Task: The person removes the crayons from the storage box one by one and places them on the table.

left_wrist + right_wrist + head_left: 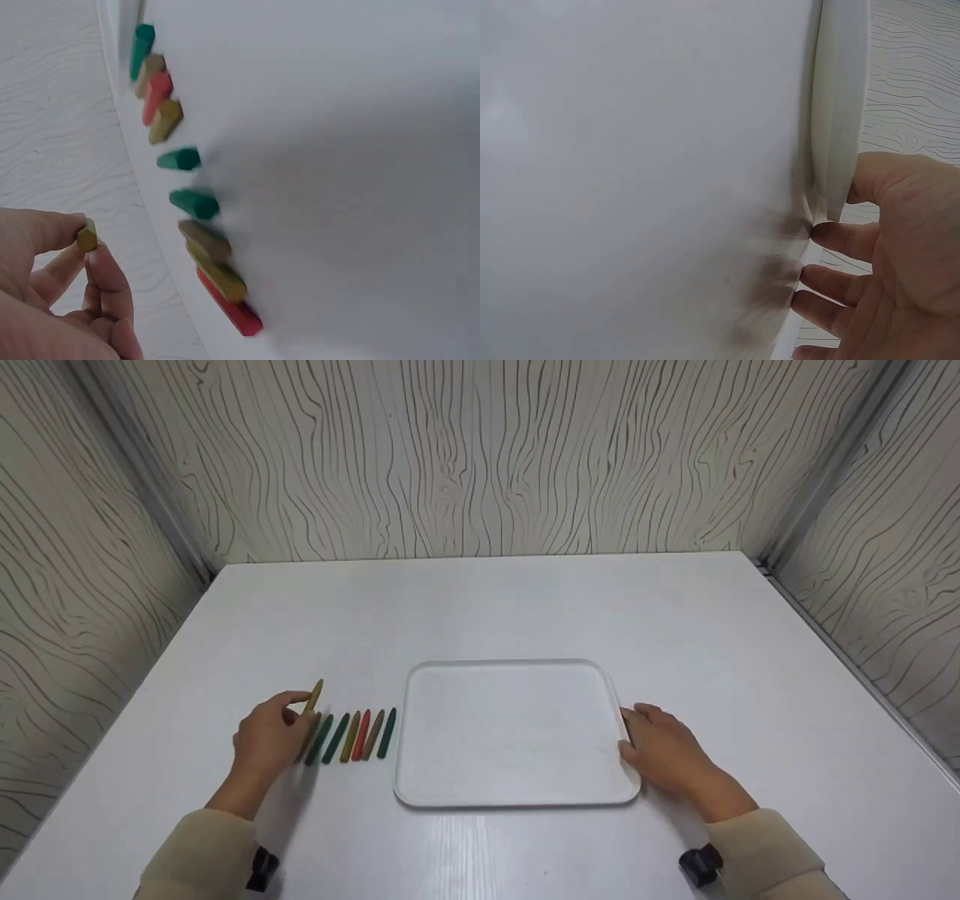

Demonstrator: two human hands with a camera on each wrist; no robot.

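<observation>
Between the thumb and fingertips of my left hand is an olive-yellow crayon, raised above the table; its hexagonal end faces the camera in the left wrist view. Below and beside this hand, a row of several crayons lies on the table, among them a red crayon, a dark green crayon and a brown crayon. My right hand pinches the right edge of a white rectangular tray, thumb on the rim and fingers low at its side. The tray's inside is bare.
The white table extends around the tray and crayons. Wood-grain panels stand behind it and at both sides. The row of crayons ends close to the tray's left rim.
</observation>
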